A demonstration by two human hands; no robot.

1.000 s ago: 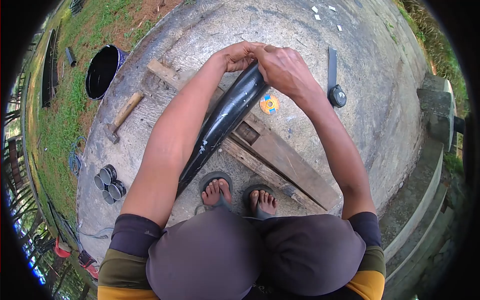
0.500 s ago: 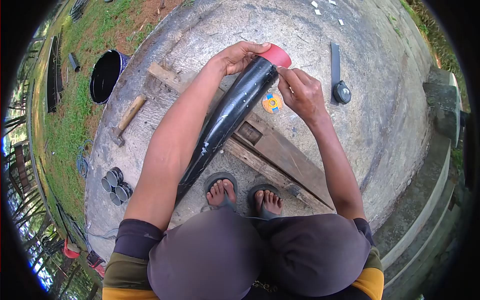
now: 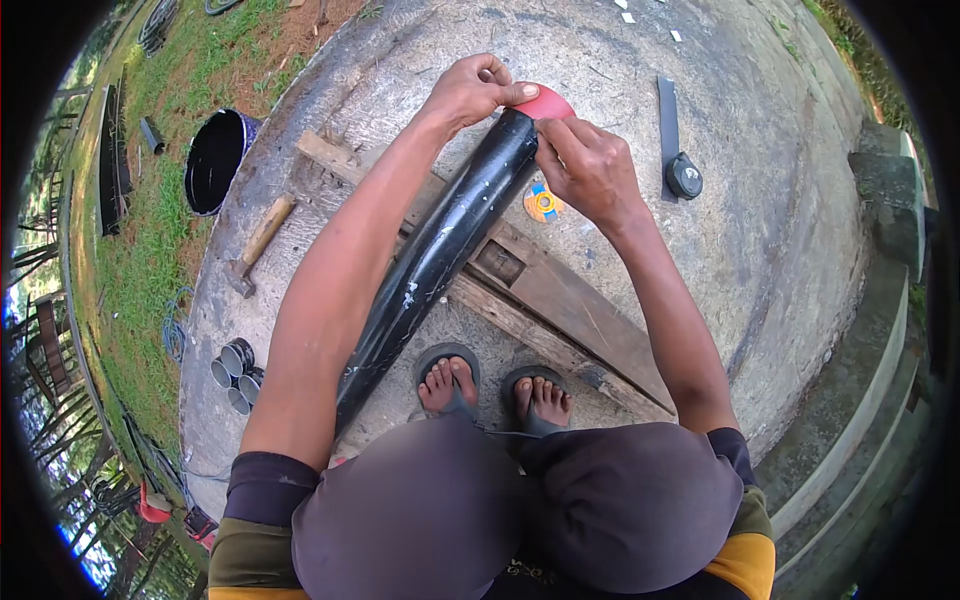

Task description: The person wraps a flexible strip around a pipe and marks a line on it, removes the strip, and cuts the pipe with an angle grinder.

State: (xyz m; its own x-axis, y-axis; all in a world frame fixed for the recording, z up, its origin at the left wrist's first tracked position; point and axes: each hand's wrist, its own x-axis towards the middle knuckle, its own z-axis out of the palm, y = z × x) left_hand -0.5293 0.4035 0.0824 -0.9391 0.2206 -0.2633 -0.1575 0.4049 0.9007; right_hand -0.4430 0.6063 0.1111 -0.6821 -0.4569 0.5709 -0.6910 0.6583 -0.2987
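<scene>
Both hands are up at the far end of the black pipe [image 3: 465, 205], and that's where all the action is! The pipe slants away from the person, resting across the wooden plank [image 3: 570, 310] above the concrete [image 3: 740, 280], and right on its far rim curves a red sheet [image 3: 548, 100]. Left hand [image 3: 470, 95]: thumb pressed flat on the red, the grip pinching that edge. Right hand [image 3: 592, 168]: fingers curled in at the opposite side, tips meeting sheet and pipe, though those knuckles hide whether its grip is truly clenched on anything. This looks like a fitting step, the sheet being shaped and settled against the rim. What does the next move call for? A steady left thumb, I'd say, and a careful tug from the right so the edge sits square; a slip there could skew it. Close by lies an orange disc [image 3: 544, 203], just beside the pipe, with the hammer [image 3: 258, 245] over on the left and a round black case [image 3: 684, 178] off to the right, all untouched.
</scene>
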